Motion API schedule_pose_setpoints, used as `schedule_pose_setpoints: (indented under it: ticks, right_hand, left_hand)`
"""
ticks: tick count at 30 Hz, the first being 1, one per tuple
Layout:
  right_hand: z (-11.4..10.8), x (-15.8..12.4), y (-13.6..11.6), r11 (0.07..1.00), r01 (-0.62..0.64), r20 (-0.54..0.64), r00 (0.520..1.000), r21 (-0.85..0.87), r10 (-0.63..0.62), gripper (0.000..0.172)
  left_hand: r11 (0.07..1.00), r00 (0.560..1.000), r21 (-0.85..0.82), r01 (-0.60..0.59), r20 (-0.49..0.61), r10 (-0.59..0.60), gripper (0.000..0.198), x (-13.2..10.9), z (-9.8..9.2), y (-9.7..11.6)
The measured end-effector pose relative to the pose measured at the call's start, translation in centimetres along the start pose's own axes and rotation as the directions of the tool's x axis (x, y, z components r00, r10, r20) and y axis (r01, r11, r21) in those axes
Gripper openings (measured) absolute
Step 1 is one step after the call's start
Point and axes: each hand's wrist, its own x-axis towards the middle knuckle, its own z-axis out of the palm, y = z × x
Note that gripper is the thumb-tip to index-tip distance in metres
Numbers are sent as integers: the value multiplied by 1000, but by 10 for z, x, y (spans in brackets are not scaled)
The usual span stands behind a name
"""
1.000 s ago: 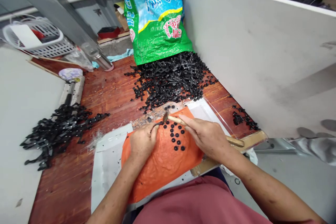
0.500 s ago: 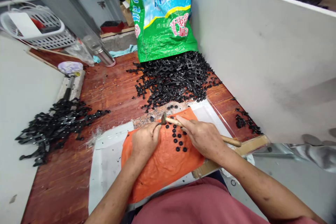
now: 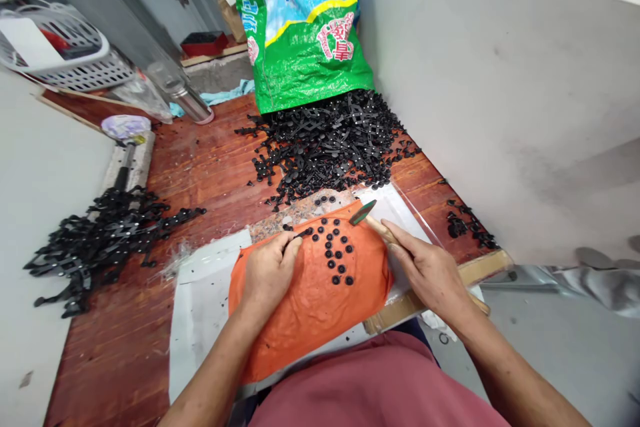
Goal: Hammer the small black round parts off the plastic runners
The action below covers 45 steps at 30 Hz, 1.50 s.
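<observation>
My right hand [image 3: 425,263] is wrapped round the wooden handle of a hammer [image 3: 376,223], whose dark green head is over the right back part of an orange cloth [image 3: 300,327]. My left hand [image 3: 270,263] pinches a slim black plastic piece [image 3: 303,233] at the cloth's back edge; most of it is hidden by the fingers. Several small round black caps [image 3: 331,264] lie on the cloth between my hands. Under the back of the cloth a speckled stone slab [image 3: 300,210] shows, with a few more black caps on it.
A large heap of black plastic parts [image 3: 325,147] spills from a green and blue bag [image 3: 310,73] at the back. Another black pile [image 3: 110,233] lies at left. A metal flask [image 3: 190,103] and a white basket [image 3: 75,70] stand back left. A grey panel [image 3: 500,100] bounds the right side.
My right hand has drawn the hammer right, lifting its head away from the black piece at my left fingers. My left hand keeps its pinch. The whole view has shifted slightly.
</observation>
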Motion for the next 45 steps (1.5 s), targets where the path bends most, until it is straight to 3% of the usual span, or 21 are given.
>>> schedule_pose_setpoints:
  ticks: [9,21,27,36,42,45]
  right_hand:
    - [10,-12,14,996,-82,-13,997,-30,82,44]
    - [9,-12,16,996,-83,4,997,-29,83,43]
    - [3,-9,8,996,17,-23,1000,-90,-19,45]
    - [-2,8,-39,958,283,37,959,-49,-281,46]
    - [10,18,-54,926,307,169,947,-218,-274,47]
    - [11,17,-52,927,310,114,950,-211,-292,49]
  left_hand:
    - [972,999,231,-43,-22,49,31,-4,12,6]
    - [893,957,406,-196,-120,265,30,-5,24,-7]
    - [823,934,521,-226,-125,335,38,-7,25,-8]
    - [855,968,483,-187,-59,245,35,-4,20,-4]
    - [851,970,496,-172,-67,235,37,-6,21,-3]
    - [846,961,499,-187,-84,262,37,-7,22,-4]
